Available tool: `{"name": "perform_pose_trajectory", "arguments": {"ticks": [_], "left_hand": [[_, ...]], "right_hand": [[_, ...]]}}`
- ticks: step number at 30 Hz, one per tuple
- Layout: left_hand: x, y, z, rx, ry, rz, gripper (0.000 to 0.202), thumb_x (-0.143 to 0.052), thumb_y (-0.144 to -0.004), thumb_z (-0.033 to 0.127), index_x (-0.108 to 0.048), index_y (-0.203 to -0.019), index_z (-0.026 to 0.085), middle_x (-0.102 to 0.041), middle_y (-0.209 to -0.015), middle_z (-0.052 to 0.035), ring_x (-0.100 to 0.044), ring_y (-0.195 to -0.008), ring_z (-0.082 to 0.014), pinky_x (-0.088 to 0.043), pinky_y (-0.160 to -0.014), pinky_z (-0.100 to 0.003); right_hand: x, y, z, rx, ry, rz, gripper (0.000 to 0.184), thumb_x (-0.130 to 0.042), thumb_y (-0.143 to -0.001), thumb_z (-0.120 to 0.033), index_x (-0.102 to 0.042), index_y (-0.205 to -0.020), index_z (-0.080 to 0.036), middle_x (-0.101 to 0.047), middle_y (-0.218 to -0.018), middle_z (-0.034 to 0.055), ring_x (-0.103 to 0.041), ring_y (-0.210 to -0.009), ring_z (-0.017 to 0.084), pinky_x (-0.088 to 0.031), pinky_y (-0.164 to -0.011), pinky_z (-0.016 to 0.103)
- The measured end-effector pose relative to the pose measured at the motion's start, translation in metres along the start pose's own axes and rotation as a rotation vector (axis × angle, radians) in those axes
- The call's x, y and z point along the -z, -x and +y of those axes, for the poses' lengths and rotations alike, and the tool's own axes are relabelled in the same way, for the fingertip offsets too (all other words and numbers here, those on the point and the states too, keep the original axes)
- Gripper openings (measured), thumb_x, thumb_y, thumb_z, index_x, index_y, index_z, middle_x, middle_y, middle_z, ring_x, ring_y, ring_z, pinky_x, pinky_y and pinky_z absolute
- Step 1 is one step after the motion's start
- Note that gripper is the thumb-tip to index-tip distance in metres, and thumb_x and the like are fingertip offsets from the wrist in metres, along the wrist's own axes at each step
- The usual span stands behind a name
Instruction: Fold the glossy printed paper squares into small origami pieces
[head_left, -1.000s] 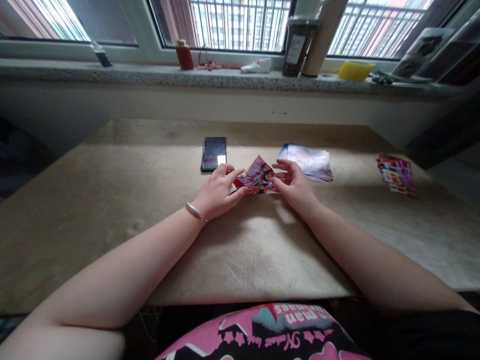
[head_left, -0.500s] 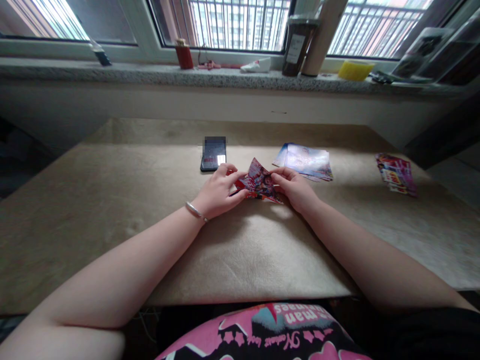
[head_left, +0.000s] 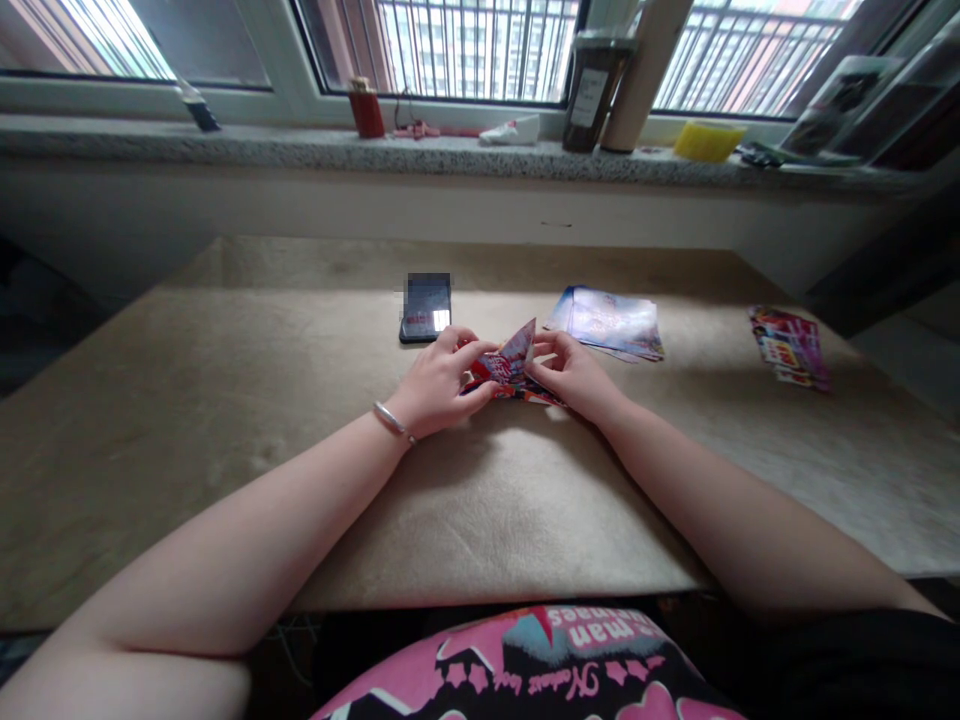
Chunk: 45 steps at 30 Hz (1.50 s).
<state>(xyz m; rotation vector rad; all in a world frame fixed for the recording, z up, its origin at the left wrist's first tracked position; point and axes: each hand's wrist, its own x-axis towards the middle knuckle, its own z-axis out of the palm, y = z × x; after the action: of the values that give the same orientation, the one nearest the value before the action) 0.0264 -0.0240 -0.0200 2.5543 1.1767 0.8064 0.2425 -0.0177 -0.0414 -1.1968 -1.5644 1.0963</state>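
Between my hands, low over the table's middle, is a folded sheet of printed paper (head_left: 514, 365) in red and purple, one pointed flap standing up. My left hand (head_left: 444, 378) grips its left side between thumb and fingers; a silver bracelet is on that wrist. My right hand (head_left: 568, 372) pinches the flap on the right side. Part of the paper is hidden behind the fingers. Just beyond my left hand lies a phone (head_left: 427, 308). A stack of glossy printed sheets (head_left: 611, 322) rests behind my right hand.
Farther right on the beige table covering (head_left: 480, 510) lies a fanned pile of colourful printed papers (head_left: 791, 350). Along the granite windowsill (head_left: 262, 150) stand a red bottle (head_left: 366, 110), a dark lidded container (head_left: 592, 95) and a yellow object (head_left: 709, 142).
My right hand has shifted slightly left, bringing the paper's right flap over and upright. My left hand stays in place on the paper's left side.
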Motion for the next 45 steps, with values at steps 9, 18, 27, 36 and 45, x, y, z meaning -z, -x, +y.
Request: {"name": "perform_pose_trajectory", "arguments": {"ticks": [9,18,27,36,45], "left_hand": [[-0.004,0.003,-0.002,-0.004,0.157,0.020,0.050,-0.061,-0.080,0.032,-0.046,-0.127,0.023,-0.041,-0.121,-0.0085,-0.049,-0.113,-0.0218,-0.042,-0.103,-0.041],[-0.005,0.003,-0.007,-0.017,0.279,0.005,0.058,-0.065,-0.078,0.032,-0.042,-0.131,0.024,-0.038,-0.125,-0.0099,-0.046,-0.117,-0.0237,-0.040,-0.106,-0.043],[-0.007,0.002,-0.010,0.068,0.342,-0.024,0.059,-0.067,-0.076,0.037,-0.044,-0.129,0.023,-0.033,-0.130,-0.0104,-0.041,-0.123,-0.0263,-0.039,-0.107,-0.046],[-0.004,-0.001,-0.009,0.120,0.319,-0.045,0.055,-0.061,-0.079,0.040,-0.047,-0.127,0.018,-0.035,-0.129,-0.0118,-0.037,-0.127,-0.0266,-0.027,-0.114,-0.047],[-0.006,-0.001,-0.015,0.192,0.321,-0.025,0.042,-0.054,-0.081,0.043,-0.055,-0.115,0.018,-0.037,-0.124,-0.0103,-0.039,-0.125,-0.0260,-0.031,-0.112,-0.047]], "right_hand": [[0.002,0.000,0.003,-0.021,0.014,-0.050,0.028,-0.067,-0.071,-0.038,-0.060,-0.092,-0.021,-0.066,-0.081,0.0013,-0.060,-0.058,0.013,-0.047,-0.051,0.026],[0.001,0.000,0.005,0.011,-0.040,0.028,0.027,-0.069,-0.067,-0.035,-0.048,-0.080,-0.023,-0.061,-0.072,-0.0025,-0.061,-0.061,0.015,-0.046,-0.052,0.027],[0.002,0.003,0.002,-0.036,-0.037,-0.013,0.026,-0.064,-0.069,-0.036,-0.043,-0.076,-0.022,-0.054,-0.057,-0.0075,-0.052,-0.046,0.009,-0.035,-0.044,0.021],[0.004,-0.001,0.010,0.061,0.078,0.073,0.010,-0.059,-0.069,-0.024,-0.059,-0.078,-0.020,-0.061,-0.071,-0.0012,-0.055,-0.059,0.011,-0.045,-0.058,0.027],[0.003,0.004,0.002,0.157,0.098,-0.020,0.017,-0.058,-0.072,-0.023,-0.067,-0.086,-0.018,-0.064,-0.099,0.0072,-0.063,-0.082,0.016,-0.054,-0.072,0.031]]}}
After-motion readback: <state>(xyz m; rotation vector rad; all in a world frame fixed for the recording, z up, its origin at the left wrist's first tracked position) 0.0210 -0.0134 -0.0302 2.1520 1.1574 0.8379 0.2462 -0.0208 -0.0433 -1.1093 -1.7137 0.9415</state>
